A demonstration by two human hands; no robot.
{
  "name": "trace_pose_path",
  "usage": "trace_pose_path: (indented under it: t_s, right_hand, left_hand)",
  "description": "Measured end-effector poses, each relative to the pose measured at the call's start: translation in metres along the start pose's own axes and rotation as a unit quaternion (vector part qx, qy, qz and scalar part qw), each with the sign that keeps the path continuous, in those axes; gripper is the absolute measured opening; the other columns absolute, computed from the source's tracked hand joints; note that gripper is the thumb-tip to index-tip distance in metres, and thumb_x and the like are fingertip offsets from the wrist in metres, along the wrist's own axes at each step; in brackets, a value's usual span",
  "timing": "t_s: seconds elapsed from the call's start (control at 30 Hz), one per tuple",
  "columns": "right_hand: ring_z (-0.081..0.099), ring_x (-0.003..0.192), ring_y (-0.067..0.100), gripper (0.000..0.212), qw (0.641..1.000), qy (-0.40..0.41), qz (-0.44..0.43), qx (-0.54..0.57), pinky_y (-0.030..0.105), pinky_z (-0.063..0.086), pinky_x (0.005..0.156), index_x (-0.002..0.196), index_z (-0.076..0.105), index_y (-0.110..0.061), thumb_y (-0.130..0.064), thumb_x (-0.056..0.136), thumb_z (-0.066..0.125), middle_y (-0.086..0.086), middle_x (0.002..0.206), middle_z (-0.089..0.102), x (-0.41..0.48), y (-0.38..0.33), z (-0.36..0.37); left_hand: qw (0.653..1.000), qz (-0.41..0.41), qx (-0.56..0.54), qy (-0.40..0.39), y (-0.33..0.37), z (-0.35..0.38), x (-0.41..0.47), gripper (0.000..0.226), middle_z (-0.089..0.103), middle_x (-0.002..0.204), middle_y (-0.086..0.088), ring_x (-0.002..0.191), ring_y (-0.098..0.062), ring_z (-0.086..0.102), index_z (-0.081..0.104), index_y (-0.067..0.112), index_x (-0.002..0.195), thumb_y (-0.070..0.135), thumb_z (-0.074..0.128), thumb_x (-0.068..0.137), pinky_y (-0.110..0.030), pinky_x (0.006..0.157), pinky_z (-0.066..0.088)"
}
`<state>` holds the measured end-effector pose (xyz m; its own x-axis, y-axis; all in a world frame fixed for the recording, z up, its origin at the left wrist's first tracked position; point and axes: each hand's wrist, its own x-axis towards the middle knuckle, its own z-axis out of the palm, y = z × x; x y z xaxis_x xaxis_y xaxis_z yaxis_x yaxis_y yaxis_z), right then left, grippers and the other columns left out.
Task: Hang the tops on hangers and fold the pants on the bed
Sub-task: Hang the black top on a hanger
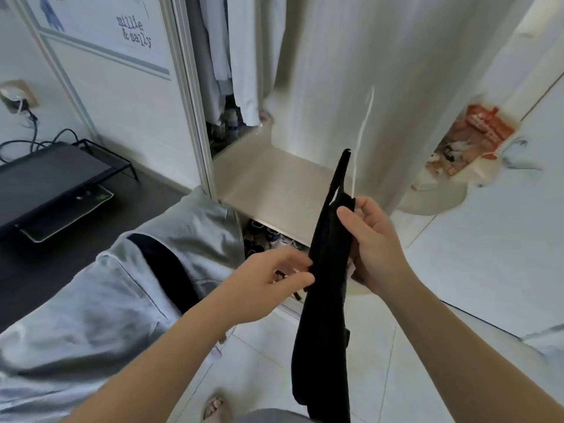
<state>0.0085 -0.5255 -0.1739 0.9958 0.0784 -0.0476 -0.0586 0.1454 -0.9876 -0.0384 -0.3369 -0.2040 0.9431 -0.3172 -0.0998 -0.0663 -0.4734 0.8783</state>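
A black garment [326,300] hangs in a narrow bundle in front of me, reaching down past my knees. My right hand [370,242] grips its upper part, with a thin black strap sticking up above the fingers. My left hand [270,280] pinches the garment's left edge a little lower. On the bed [91,315] at the left lies another dark piece of clothing [166,270] on the grey cover. White tops [244,56] hang in the open wardrobe ahead. A thin white cord [363,132] dangles just beyond the garment.
The wardrobe's pale shelf [274,181] is straight ahead, with shoes [268,236] under it. A black stand and a tablet [52,190] sit on the dark floor at the left. A white garment with an orange print [476,138] hangs at the right. My bare foot [213,407] is on the pale tiled floor.
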Motion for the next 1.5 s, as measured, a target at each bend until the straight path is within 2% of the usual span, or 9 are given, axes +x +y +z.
trace_pose_path:
  t_s: [0.1, 0.23, 0.37, 0.6, 0.77, 0.93, 1.03, 1.2, 1.5]
  right_hand:
    - [0.055, 0.068, 0.023, 0.011, 0.997, 0.048, -0.063, -0.024, 0.032, 0.05, 0.057, 0.088, 0.061, -0.018, -0.014, 0.098, 0.062, 0.014, 0.081, 0.053, 0.031, -0.019, 0.034]
    - [0.059, 0.059, 0.011, 0.009, 0.988, 0.083, -0.12, -0.054, 0.026, 0.051, 0.052, 0.091, 0.057, -0.011, -0.013, 0.099, 0.059, 0.001, 0.067, 0.057, 0.071, -0.05, 0.072]
    - [0.061, 0.058, 0.01, 0.008, 0.981, 0.101, -0.149, -0.077, 0.027, 0.052, 0.051, 0.094, 0.058, -0.01, -0.015, 0.1, 0.058, 0.004, 0.073, 0.057, 0.112, -0.093, 0.105]
    - [0.06, 0.056, 0.015, 0.014, 0.97, 0.101, -0.204, -0.091, 0.042, 0.053, 0.067, 0.089, 0.053, -0.007, -0.017, 0.099, 0.058, 0.0, 0.064, 0.056, 0.185, -0.176, 0.142]
    - [0.06, 0.056, 0.014, 0.014, 0.954, 0.087, -0.263, -0.118, 0.034, 0.055, 0.06, 0.087, 0.053, -0.007, -0.016, 0.098, 0.056, 0.006, 0.073, 0.055, 0.238, -0.244, 0.158]
    - [0.064, 0.076, 0.027, 0.011, 0.932, 0.063, -0.321, -0.153, 0.035, 0.057, 0.064, 0.091, 0.057, -0.006, -0.016, 0.096, 0.055, 0.016, 0.087, 0.059, 0.3, -0.321, 0.164]
    - [0.063, 0.07, 0.023, 0.016, 0.913, 0.057, -0.361, -0.179, 0.027, 0.052, 0.055, 0.084, 0.056, -0.006, -0.016, 0.096, 0.054, 0.014, 0.081, 0.059, 0.334, -0.371, 0.166]
    - [0.06, 0.063, 0.018, 0.024, 0.89, 0.052, -0.407, -0.197, 0.023, 0.051, 0.05, 0.075, 0.051, -0.009, -0.015, 0.099, 0.054, 0.011, 0.075, 0.058, 0.391, -0.448, 0.168]
    - [0.058, 0.058, 0.017, 0.017, 0.87, 0.072, -0.444, -0.201, 0.021, 0.052, 0.048, 0.08, 0.055, -0.008, -0.011, 0.097, 0.054, 0.007, 0.07, 0.057, 0.475, -0.542, 0.145]
  left_hand:
    - [0.998, 0.046, 0.032, -0.013, -0.002, -0.039, 0.014, 0.029, 0.069, 0.109, 0.018, 0.105, 0.003, 0.062, 0.064, 0.033, 0.118, 0.044, 0.067, 0.091, -0.022, 0.094, 0.048]
    - [0.992, 0.091, 0.089, 0.01, 0.002, -0.091, 0.032, 0.04, 0.065, 0.108, 0.02, 0.104, 0.004, 0.06, 0.059, 0.035, 0.118, 0.056, 0.069, 0.085, -0.027, 0.094, 0.052]
    - [0.976, 0.131, 0.162, 0.06, 0.015, -0.131, 0.054, 0.041, 0.063, 0.101, 0.019, 0.098, -0.002, 0.06, 0.055, 0.035, 0.11, 0.063, 0.067, 0.082, -0.035, 0.089, 0.052]
    - [0.943, 0.183, 0.235, 0.15, 0.055, -0.202, 0.118, 0.019, 0.065, 0.084, 0.007, 0.075, -0.015, 0.064, 0.056, 0.025, 0.107, 0.04, 0.059, 0.095, -0.039, 0.072, 0.057]
    - [0.921, 0.237, 0.247, 0.187, 0.097, -0.257, 0.162, 0.011, 0.057, 0.071, 0.002, 0.064, -0.017, 0.058, 0.054, 0.018, 0.095, 0.029, 0.056, 0.098, -0.041, 0.063, 0.055]
    - [0.901, 0.269, 0.259, 0.22, 0.148, -0.308, 0.216, 0.016, 0.056, 0.069, -0.001, 0.063, -0.021, 0.059, 0.045, 0.028, 0.085, 0.027, 0.053, 0.098, -0.042, 0.062, 0.054]
    - [0.887, 0.289, 0.267, 0.241, 0.184, -0.338, 0.249, 0.024, 0.056, 0.069, 0.0, 0.063, -0.02, 0.057, 0.038, 0.032, 0.079, 0.026, 0.053, 0.098, -0.041, 0.062, 0.055]
    - [0.86, 0.31, 0.288, 0.286, 0.241, -0.383, 0.301, 0.007, 0.063, 0.077, -0.006, 0.07, -0.026, 0.063, 0.051, 0.018, 0.101, 0.024, 0.052, 0.099, -0.047, 0.067, 0.057]
    - [0.794, 0.301, 0.38, 0.367, 0.308, -0.425, 0.38, 0.016, 0.057, 0.078, -0.001, 0.073, -0.026, 0.058, 0.036, 0.027, 0.09, 0.028, 0.05, 0.098, -0.043, 0.07, 0.054]
